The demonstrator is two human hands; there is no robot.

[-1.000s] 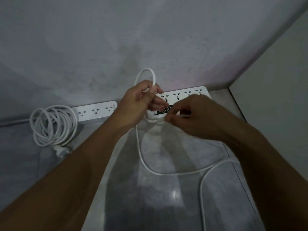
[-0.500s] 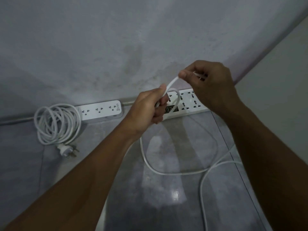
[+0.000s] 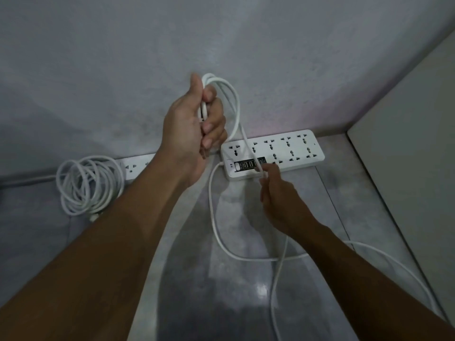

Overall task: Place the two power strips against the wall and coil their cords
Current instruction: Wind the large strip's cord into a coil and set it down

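Note:
A wide white power strip (image 3: 290, 150) with a black USB panel lies on the floor against the grey wall. Its white cord (image 3: 216, 232) runs from the strip's left end across the floor toward the right. My left hand (image 3: 194, 129) is raised in front of the wall, shut on a couple of loops of that cord. My right hand (image 3: 278, 193) is lower, just in front of the strip, pinching the same cord. A second, narrower power strip (image 3: 134, 166) lies along the wall at left, partly hidden by my left forearm, with its coiled cord (image 3: 88, 185) beside it.
The floor is grey glossy tile (image 3: 246, 291). A pale panel or cabinet side (image 3: 406, 168) closes the corner on the right. The loose cord trails off past the bottom right edge along that panel.
My left hand has risen with the cord loops. My right hand came down from in front of the wall to just in front of the strip, sliding along the cord. A loop was added.

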